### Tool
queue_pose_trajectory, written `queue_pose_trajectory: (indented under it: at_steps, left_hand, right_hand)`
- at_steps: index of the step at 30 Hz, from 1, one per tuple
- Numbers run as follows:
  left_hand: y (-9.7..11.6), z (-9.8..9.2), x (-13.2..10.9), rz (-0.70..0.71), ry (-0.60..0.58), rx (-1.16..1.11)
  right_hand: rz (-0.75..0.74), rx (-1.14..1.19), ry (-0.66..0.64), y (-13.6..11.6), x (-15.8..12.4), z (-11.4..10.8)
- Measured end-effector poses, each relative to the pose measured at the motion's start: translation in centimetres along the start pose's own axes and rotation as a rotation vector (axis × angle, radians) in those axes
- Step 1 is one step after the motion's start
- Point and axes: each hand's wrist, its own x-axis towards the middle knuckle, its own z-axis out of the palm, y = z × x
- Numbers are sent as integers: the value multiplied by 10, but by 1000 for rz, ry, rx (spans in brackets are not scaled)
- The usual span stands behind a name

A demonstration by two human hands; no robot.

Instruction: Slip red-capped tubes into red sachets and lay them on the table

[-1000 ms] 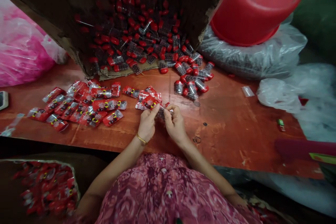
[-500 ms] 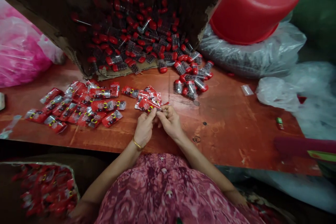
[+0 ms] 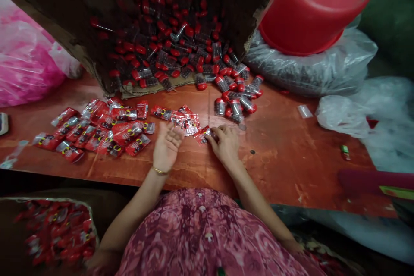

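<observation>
My left hand is raised over the table with its palm turned inward, fingers apart, holding nothing. To its right, my right hand is closed, thumb and fingers pinching the right end of a small red printed packet. Several flat red packets lie just beyond and between my hands. On the left is a pile of filled red packets with clear plastic parts. Behind my right hand lies a group of small clear containers with red ends and dark contents.
A large cardboard box opens toward me, heaped with more red-ended containers. A red tub rests on a plastic bag at right. A pink-filled bag is at left; a container of red packets sits below the table.
My hands were together on a red packet and have parted. The left moved left and opened; the right shifted right to another red packet. The top of the left pile looks rearranged.
</observation>
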Motion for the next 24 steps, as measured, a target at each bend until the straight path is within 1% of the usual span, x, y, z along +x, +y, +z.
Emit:
queue_pose_trajectory:
  at_steps: [1,3,5,6,8,10,13,15,17,20,21,22,24]
  left_hand:
    - [-9,5,-4,49,-29,191]
    - [-23,15,-9,266,-107,623]
    - [-27,25,-7,513,-197,1034]
    - [-27,29,-5,610,-237,1206]
    - [-25,35,1,731,-308,1459]
    - [-24,38,6,790,-384,1578]
    - [-24,37,10,796,-465,1564]
    - [-21,36,9,756,-505,1499]
    - [-15,37,8,712,-586,1439]
    - [-4,41,6,646,-725,1348]
    - [0,42,6,615,-740,1297]
    - [2,42,6,577,-729,1228]
    - [4,42,5,481,-638,1040]
  right_hand:
    - [-12,11,-9,-1,-1,3]
    - [-25,38,-12,-3,-1,8]
    - [-28,52,5,-4,-1,11]
    - [-30,70,19,-3,-2,12]
    - [-35,150,60,-2,-4,11]
    - [-40,264,114,-1,-9,8]
    - [-27,443,173,-1,-14,-1]
    - [1,596,158,0,-14,-9]
    - [18,751,72,-1,-10,-17]
    - [29,891,-109,-2,-1,-25]
    - [58,926,-141,-3,1,-27]
    - [101,961,-154,-5,2,-27]
    - [207,1027,-126,-8,3,-26]
